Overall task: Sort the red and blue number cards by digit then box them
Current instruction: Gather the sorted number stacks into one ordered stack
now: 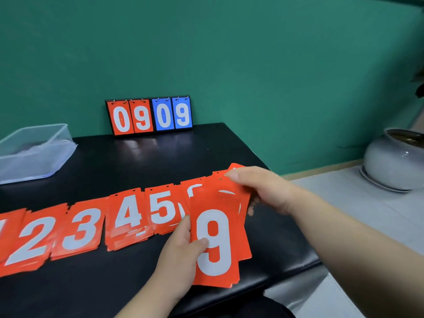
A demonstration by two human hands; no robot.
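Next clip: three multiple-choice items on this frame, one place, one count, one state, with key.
1. Where is the clear box? A. table's far left B. table's far right C. under the hands
2. How many scoreboard digits are blue? A. one B. two C. four
3. The left hand is: A. flat, empty B. gripping a red stack topped by 9 C. lifting the box
Key: 1 A, it sits at the table's left edge; 2 B, blue 0 and 9 beside two red; 3 B, thumb lies on the 9.

Left hand (181, 255) thumb-pinches cards (215, 237); right hand (259, 189), forearm outstretched, pinches their top edge.
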